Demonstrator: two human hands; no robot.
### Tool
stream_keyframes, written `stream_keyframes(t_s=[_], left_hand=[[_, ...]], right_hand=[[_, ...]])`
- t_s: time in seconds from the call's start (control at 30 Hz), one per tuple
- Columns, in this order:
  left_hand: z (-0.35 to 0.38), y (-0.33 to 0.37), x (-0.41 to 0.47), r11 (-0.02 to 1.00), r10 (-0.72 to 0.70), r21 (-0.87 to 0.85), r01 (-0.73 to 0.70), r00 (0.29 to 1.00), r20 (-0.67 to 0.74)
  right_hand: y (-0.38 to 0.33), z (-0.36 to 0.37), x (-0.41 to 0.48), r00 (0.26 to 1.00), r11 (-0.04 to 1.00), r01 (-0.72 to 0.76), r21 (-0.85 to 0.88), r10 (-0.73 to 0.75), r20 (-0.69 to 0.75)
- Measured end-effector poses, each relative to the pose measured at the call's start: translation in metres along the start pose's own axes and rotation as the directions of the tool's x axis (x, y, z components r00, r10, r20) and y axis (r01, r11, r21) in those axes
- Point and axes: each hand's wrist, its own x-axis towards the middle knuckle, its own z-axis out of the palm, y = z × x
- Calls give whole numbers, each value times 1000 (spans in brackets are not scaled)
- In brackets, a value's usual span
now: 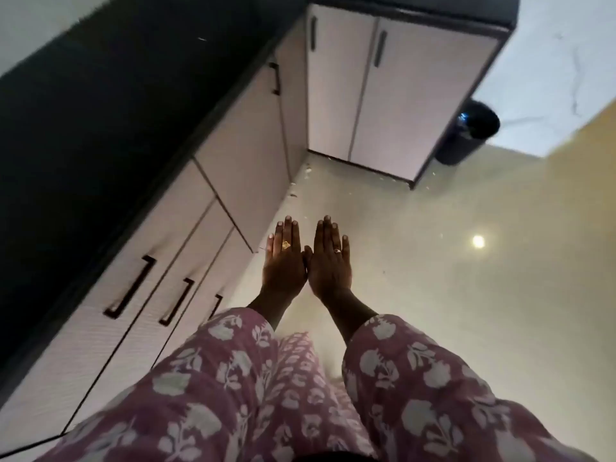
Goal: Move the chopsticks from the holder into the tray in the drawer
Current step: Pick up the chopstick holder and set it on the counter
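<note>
My left hand (284,261) and right hand (330,261) are flat, open, empty, thumbs touching. The shut drawers (110,288) lie left, nearer the left hand; I see no chopsticks or holder.

A long black worktop (110,105) runs up the left of the view. Under it sit pale lilac cabinet fronts with black bar handles (130,287), all shut. At the far end a second pale lilac two-door cabinet (393,95) stands at a right angle, with slim black vertical handles. Beside it on the right stands a round black waste bin (466,135). The glossy cream floor (450,311) reflects a round lamp (478,241), and small crumbs (308,168) lie in the corner by the cabinets.
</note>
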Motion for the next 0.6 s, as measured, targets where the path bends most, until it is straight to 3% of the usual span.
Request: stream_keyframes(t_s=[0.1, 0.27, 0.37, 0.6], left_hand=[[23, 59, -3, 987, 157, 18, -158, 985, 76], [55, 162, -10, 908, 402, 1, -419, 873, 278], [75, 216, -11, 820, 549, 6, -572, 789, 275], [111, 355, -8, 583, 776, -138, -801, 499, 386]], right_hand=[[69, 3, -20, 983, 985, -172, 29, 174, -62], [169, 10, -67, 894, 890, -429, 156, 443, -64], [214, 7, -88, 802, 788, -579, 210, 597, -28], [327, -12, -130, 512, 482, -815, 321, 859, 10]])
